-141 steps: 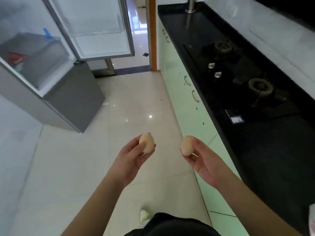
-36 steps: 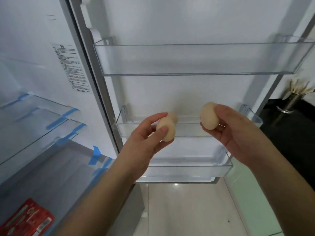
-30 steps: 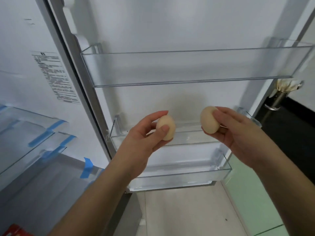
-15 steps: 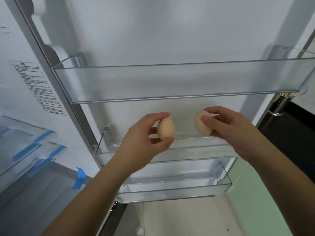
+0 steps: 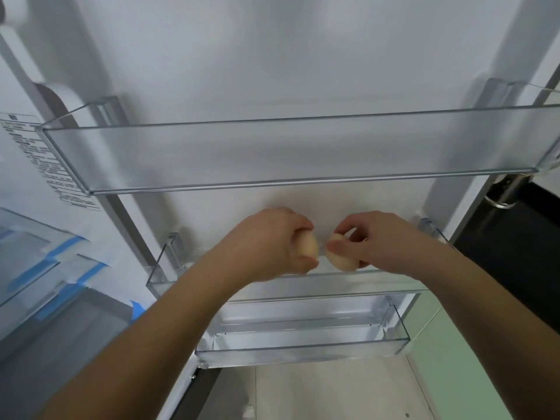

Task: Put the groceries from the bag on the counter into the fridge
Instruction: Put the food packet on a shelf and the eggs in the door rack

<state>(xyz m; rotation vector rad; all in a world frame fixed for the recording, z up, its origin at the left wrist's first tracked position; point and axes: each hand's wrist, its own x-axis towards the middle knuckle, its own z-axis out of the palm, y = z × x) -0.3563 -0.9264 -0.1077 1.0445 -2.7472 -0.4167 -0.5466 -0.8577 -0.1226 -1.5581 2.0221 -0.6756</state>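
I face the inside of the open fridge door. My left hand (image 5: 269, 241) grips a beige egg (image 5: 307, 247) from above. My right hand (image 5: 375, 241) pinches a second beige egg (image 5: 341, 260) between thumb and fingers. Both eggs are side by side, just above the rim of the middle clear door shelf (image 5: 163, 268), nearly touching each other. Whether either egg rests on the shelf floor is hidden by my hands. The grocery bag is out of view.
A long clear upper door shelf (image 5: 291, 153) hangs above my hands and a lower door shelf (image 5: 303, 350) sits below. Glass fridge shelves with blue tape (image 5: 45, 268) are at the left. The black counter (image 5: 509, 247) and pale green cabinet (image 5: 448, 359) lie to the right.
Both hands have moved forward and down, bringing the eggs from in front of the door into the middle door shelf. The camera has closed in on the door.
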